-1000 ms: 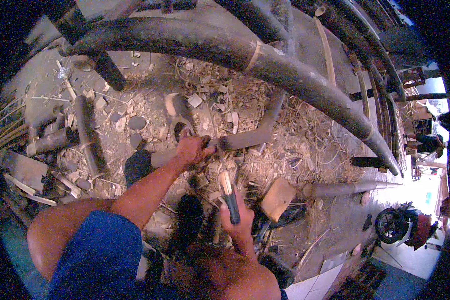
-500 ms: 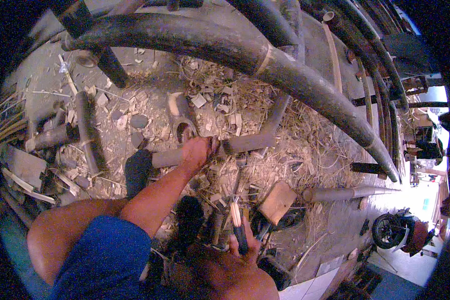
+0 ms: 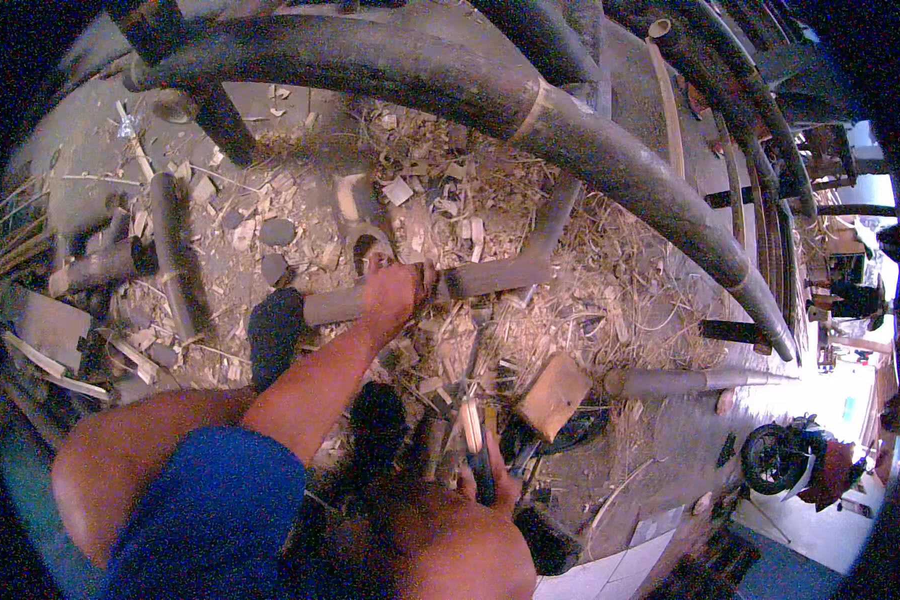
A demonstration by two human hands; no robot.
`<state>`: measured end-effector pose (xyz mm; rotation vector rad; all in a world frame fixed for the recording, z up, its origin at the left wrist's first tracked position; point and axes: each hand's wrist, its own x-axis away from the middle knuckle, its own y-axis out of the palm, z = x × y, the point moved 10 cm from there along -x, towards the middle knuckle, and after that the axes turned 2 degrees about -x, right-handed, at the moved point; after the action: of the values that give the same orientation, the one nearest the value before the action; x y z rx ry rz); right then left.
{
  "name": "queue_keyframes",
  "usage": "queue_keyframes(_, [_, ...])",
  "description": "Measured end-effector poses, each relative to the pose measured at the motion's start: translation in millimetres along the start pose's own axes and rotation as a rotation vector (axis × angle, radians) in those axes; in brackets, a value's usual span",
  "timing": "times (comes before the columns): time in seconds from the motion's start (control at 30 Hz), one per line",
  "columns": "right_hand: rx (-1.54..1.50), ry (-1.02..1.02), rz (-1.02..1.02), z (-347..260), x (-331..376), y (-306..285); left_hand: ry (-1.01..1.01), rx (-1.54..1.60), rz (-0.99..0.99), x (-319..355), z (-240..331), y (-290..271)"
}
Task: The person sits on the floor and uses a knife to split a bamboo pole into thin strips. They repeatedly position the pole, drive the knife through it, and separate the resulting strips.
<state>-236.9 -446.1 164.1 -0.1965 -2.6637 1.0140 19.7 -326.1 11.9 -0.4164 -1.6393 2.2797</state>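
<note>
While the left hand point(image 3: 390, 297) stayed clamped on the bamboo pole point(image 3: 425, 285), the right hand point(image 3: 488, 478) (gripping a blue-handled knife point(image 3: 476, 448)) had dropped below the pole, blade well clear.

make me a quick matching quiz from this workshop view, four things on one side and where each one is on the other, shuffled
Things:
1. left hand
2. right hand
3. pale square wooden block
4. thick dark curved bamboo pole

Places:
A. arching across the top of the view
B. gripping the short grey bamboo piece on the shavings
C. low in the view, around a dark-handled blade
D. on the floor, just right of the blade

Pairs: 1-B, 2-C, 3-D, 4-A
</note>
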Motion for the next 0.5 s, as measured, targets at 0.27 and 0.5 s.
queue_keyframes(0.27, [-0.120, -0.012, 0.086, -16, -88, 19, -0.149, 0.123, -0.203, -7, -14, 38])
queue_keyframes(0.5, [-0.005, 0.079, -0.023, 17, 13, -7, -0.069, 0.039, 0.028, 1, -10, 10])
